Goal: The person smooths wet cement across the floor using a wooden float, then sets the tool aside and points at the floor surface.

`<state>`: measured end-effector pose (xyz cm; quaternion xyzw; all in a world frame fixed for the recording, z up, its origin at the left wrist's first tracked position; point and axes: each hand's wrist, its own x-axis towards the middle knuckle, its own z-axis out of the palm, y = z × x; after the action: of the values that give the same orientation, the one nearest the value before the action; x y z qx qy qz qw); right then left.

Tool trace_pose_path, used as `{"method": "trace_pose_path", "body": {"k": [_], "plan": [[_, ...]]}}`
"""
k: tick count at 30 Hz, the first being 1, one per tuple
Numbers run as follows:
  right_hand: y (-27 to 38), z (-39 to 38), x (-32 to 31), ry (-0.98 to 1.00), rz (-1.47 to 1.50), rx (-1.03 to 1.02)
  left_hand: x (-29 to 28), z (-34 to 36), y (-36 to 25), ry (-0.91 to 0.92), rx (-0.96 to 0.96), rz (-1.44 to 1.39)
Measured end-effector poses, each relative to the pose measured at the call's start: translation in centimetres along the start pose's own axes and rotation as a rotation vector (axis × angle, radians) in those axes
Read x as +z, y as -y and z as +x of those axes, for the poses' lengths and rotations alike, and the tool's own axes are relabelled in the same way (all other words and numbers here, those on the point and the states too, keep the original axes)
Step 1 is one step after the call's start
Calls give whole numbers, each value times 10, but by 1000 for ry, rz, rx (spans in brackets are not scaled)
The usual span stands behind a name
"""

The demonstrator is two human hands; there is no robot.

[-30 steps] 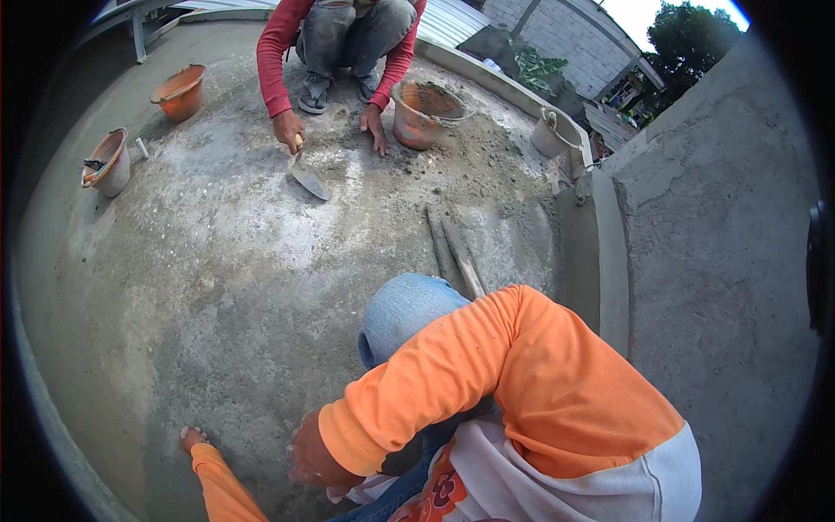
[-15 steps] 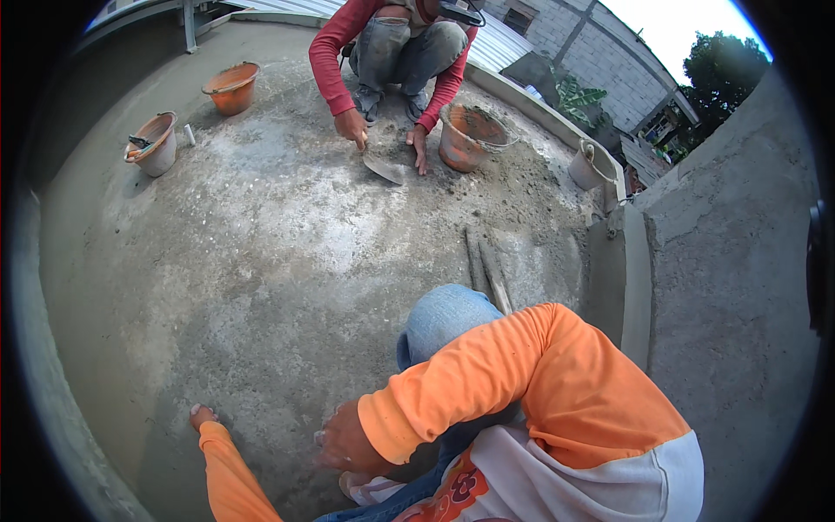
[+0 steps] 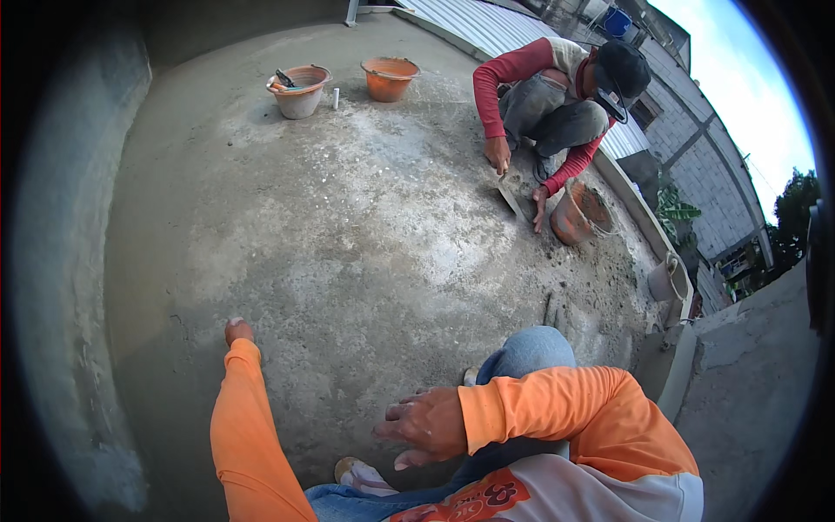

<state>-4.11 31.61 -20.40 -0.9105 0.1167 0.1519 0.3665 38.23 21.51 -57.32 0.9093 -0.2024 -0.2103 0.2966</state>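
Observation:
My left arm, in an orange sleeve, reaches forward over the rough grey concrete floor (image 3: 348, 304). At its end, my left hand (image 3: 237, 330) is low at the floor; its fingers are hidden from me, so I cannot see whether it holds anything. Bent across in front of my knee, my right hand (image 3: 424, 426) hangs above the floor near my shoe (image 3: 364, 477). Its fingers are loosely bent and apart, with nothing visible in them. Patches of smoother, darker mortar run along the left side of the floor.
A co-worker in red sleeves (image 3: 513, 78) squats at the far right, with a trowel (image 3: 511, 200) in one hand. Beside them a mortar bucket (image 3: 574, 216) leans. An orange bucket (image 3: 390, 80) and a bucket with tools (image 3: 298, 91) stand farther back. Walls border the left and right.
The view has swung, so buckets and co-worker appear farther right. My left hand is farther forward along the floor. My right hand shows more clearly, its fingers apart.

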Motion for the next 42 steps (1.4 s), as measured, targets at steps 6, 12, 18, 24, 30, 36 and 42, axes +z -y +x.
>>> {"method": "trace_pose_path", "body": {"k": [6, 12, 18, 24, 30, 36, 42], "plan": [[3, 2, -2, 7, -7, -6, -11, 24, 26, 69, -16, -145], [-3, -4, -3, 22, -1, 12, -1, -13, -8, 96, -101, -260], [4, -2, -6, 31, 1, -33, -6, 18, 27, 31, -6, -153], [2, -2, -8, 68, 8, -14, -7, -20, -8, 89, -92, -209], [7, 4, -15, 16, 22, -30, -29, -28, -12, 91, -103, -154], [13, 4, -18, -7, 20, -55, -40, -54, -35, 67, -79, -160], [18, 10, -20, -48, -7, -44, -42, -57, -23, 21, -82, -50]]}}
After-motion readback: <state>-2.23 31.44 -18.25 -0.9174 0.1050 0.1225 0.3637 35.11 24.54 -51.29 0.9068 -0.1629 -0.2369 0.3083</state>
